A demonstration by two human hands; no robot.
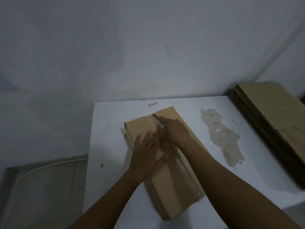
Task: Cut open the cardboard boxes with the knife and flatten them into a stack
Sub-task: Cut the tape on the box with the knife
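Clearly the job is partly done. The white desk point(115, 116) carries everything, and the landmark is the one cardboard box point(171, 192) lying lengthwise on its middle, running away from the person. Well to the right of the box, at the desk's far edge, lies a thick stack point(267, 116) of brown sheets already flattened, so a good share of the work looks finished. The box itself is still closed up and full-bodied, not yet flattened. No other uncut box is in view, though more may wait outside the frame. Between the box and the stack the desk shows a rough brownish patch point(221, 136) where the surface has worn or peeled. On the box's top, left of its centre seam, the left hand point(146, 156) presses flat, its fingers point(149, 138) straight and spread wide, steadying the cardboard. Just right of it, over the seam, the right hand point(176, 131) is closed around the knife point(156, 118), whose tip points along the seam toward the box's far end. By my judgement the seam cut is under way. Opening the flaps, collapsing the box and laying it on the stack remain.
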